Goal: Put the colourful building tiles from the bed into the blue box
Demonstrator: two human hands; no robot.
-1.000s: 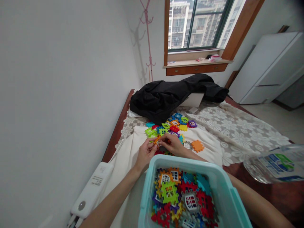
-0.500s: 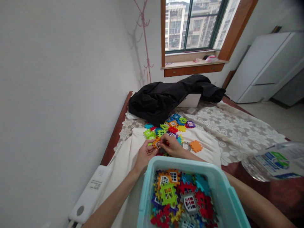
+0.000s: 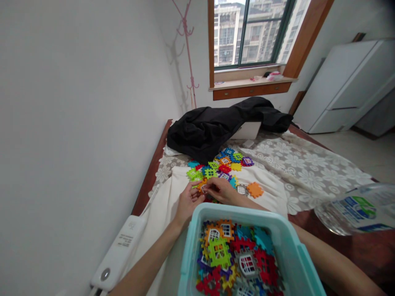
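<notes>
Pinching one small orange interlocking plastic tile (image 3: 203, 186), your left hand (image 3: 187, 201) and right hand (image 3: 221, 190) have barely shifted; pile at twelve o'clock.

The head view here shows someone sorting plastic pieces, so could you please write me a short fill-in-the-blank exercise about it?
1. The left hand and the right hand together pinch a small piece coloured ____.
2. The tub nearest the camera, full of window tiles, is coloured ____.
3. Beyond the loose tiles lies a crumpled jacket coloured ____.
4. The bottle lies at the ____ edge of the picture.

Missing words: orange; turquoise; black; right
</notes>
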